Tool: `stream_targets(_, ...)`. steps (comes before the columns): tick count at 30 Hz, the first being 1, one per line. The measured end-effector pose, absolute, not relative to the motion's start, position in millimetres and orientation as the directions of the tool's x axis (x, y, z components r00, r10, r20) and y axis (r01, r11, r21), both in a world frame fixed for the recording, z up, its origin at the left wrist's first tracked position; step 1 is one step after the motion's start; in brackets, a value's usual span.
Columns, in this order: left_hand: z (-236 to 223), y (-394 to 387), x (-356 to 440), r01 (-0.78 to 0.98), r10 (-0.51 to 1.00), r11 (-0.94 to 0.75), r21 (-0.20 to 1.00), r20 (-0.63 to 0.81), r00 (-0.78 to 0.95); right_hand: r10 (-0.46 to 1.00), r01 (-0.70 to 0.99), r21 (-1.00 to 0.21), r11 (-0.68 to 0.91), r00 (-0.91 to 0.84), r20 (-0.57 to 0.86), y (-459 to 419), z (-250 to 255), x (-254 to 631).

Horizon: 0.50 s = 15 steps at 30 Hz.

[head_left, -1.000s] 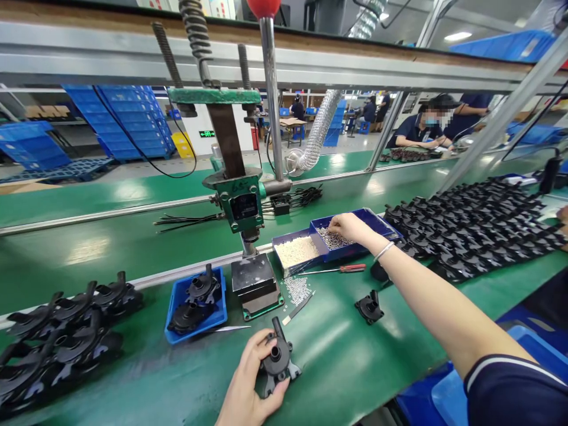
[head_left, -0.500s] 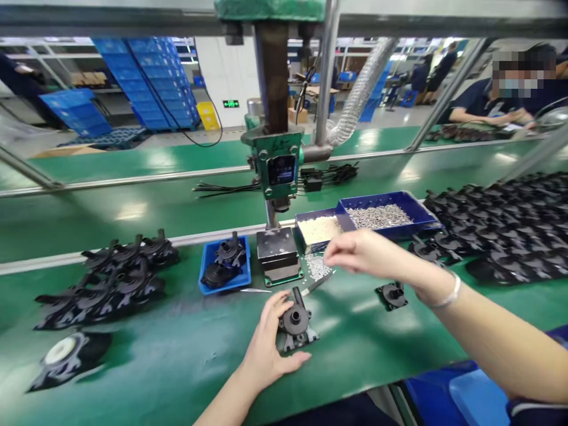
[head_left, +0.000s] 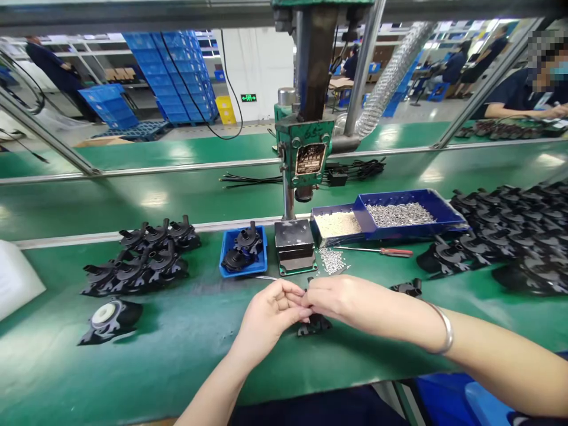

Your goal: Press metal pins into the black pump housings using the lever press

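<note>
Both hands meet over a black plastic housing on the green bench, just in front of the hand press. My left hand curls its fingers round the housing and mostly hides it. My right hand pinches something too small to make out against the top of that housing. Behind them lie a scatter of small silver parts, a red-handled screwdriver and two blue trays, one with white bits and one with silver screws.
A small blue bin with black housings stands left of the press base. More black housings are heaped at left and far right. One housing lies by my right wrist. People sit across the line at back right.
My right hand came from the screw tray down to the housing and now meets my left hand on it. The view has dropped and shifted left.
</note>
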<state>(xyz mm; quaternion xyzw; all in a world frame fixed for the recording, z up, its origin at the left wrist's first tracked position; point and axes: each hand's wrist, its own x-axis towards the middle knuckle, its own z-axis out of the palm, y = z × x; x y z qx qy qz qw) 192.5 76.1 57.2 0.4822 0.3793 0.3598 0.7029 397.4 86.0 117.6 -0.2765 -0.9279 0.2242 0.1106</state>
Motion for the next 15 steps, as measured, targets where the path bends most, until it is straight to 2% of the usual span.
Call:
stream_targets(4,59,76,188,-0.204,0.853,0.342,0.917,-0.212,0.477,0.657,0.39,-0.738,0.551,-0.747,0.096,92,110,398)
stream_targets(8,54,81,176,-0.23,0.917,0.297,0.927,-0.21,0.338,0.885,0.32,-0.941,0.113,-0.463,-0.052,105,92,411)
stream_targets(11,44,85,159,-0.212,0.966,0.242,0.947,-0.216,0.141,0.938,0.15,-0.975,-0.166,-0.281,-0.203,112,72,429)
stream_targets(15,28,84,144,-0.186,0.976,0.211,0.96,-0.217,-0.01,0.897,0.088,-0.939,-0.333,-0.276,-0.344,108,49,448)
